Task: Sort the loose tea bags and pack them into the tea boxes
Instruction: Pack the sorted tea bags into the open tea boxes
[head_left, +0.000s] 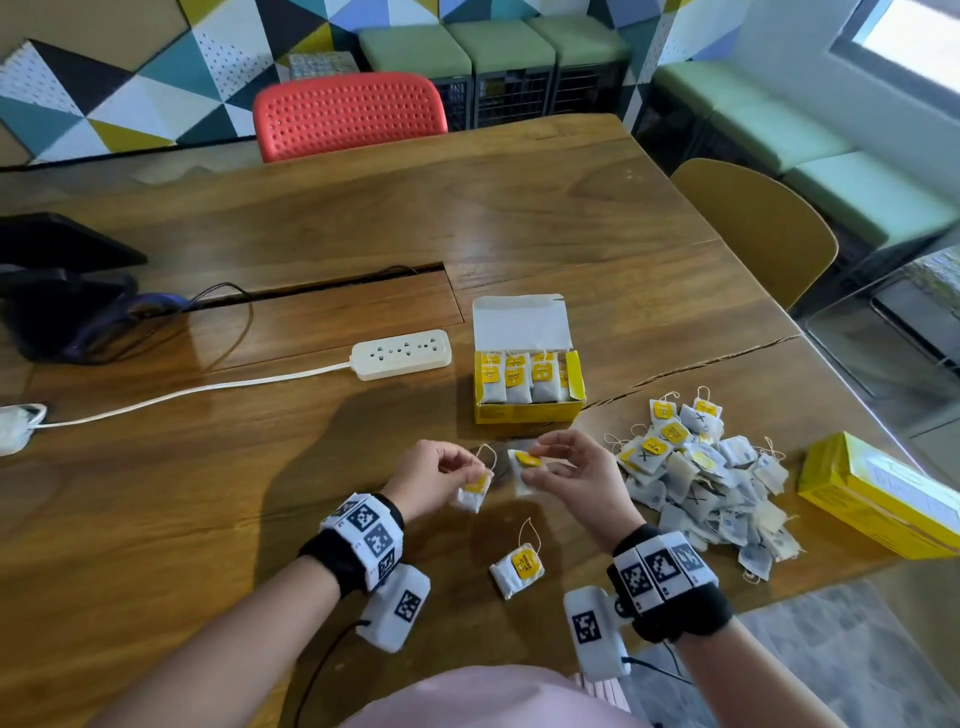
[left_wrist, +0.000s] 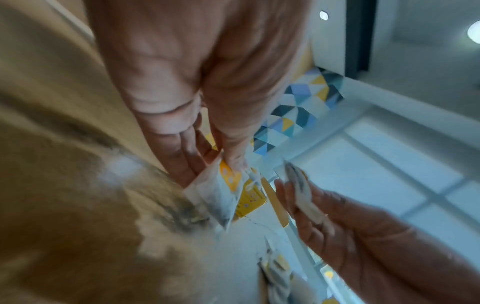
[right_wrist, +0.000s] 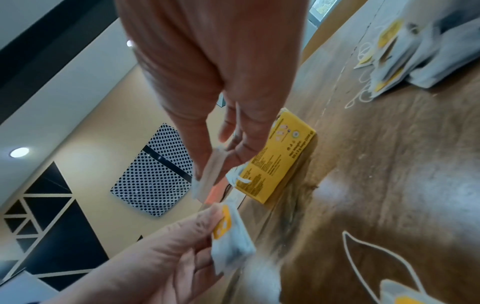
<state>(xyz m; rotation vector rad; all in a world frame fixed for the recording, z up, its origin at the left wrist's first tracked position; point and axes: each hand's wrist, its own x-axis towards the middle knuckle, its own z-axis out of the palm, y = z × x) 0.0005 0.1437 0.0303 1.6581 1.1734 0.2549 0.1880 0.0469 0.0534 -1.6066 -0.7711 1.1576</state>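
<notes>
While one tea bag (head_left: 474, 492) is pinched in the left hand (head_left: 431, 480) and another (head_left: 523, 469) in the right hand (head_left: 576, 475), sorting is judged underway; placement into the open box (head_left: 527, 382) beyond is required next.

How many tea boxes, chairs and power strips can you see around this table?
Tea boxes: 2, one open, one closed
Chairs: 2, one red, one mustard
Power strips: 1
Total: 5
</notes>
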